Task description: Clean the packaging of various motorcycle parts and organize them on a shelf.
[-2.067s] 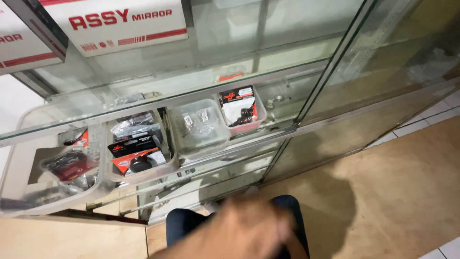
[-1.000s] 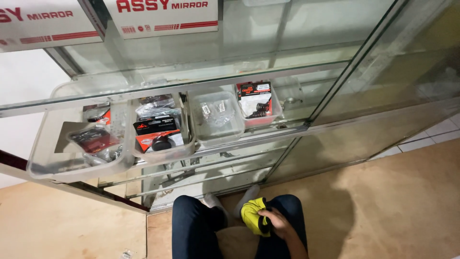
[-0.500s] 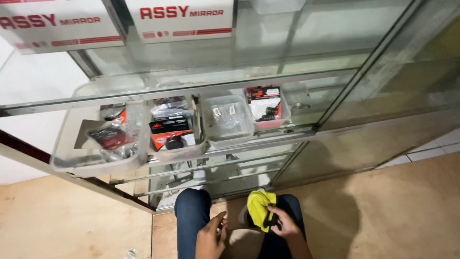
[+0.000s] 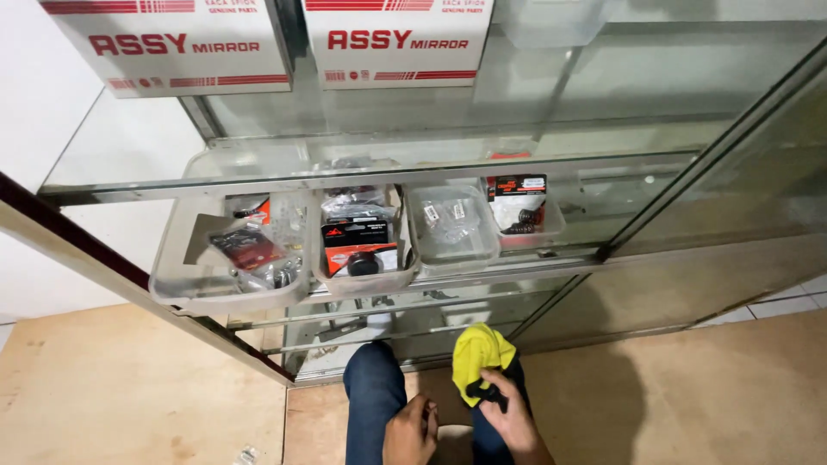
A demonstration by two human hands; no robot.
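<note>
A glass display cabinet [image 4: 517,103] with metal frames fills most of the view. On top stand 2 white cardboard boxes [image 4: 284,43] with red lettering. One glass shelf [image 4: 603,207] carries 4 clear plastic trays [image 4: 233,297] of small packaged parts. The floor [image 4: 129,387] is bare light plywood, with pale tiles [image 4: 784,306] at the far right. A white wall [image 4: 34,112] stands at the left.

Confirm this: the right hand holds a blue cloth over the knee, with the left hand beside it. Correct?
Not quite. In the head view the cloth is yellow, not blue. The right hand does hold it over the knee, with the left hand beside it.
</note>
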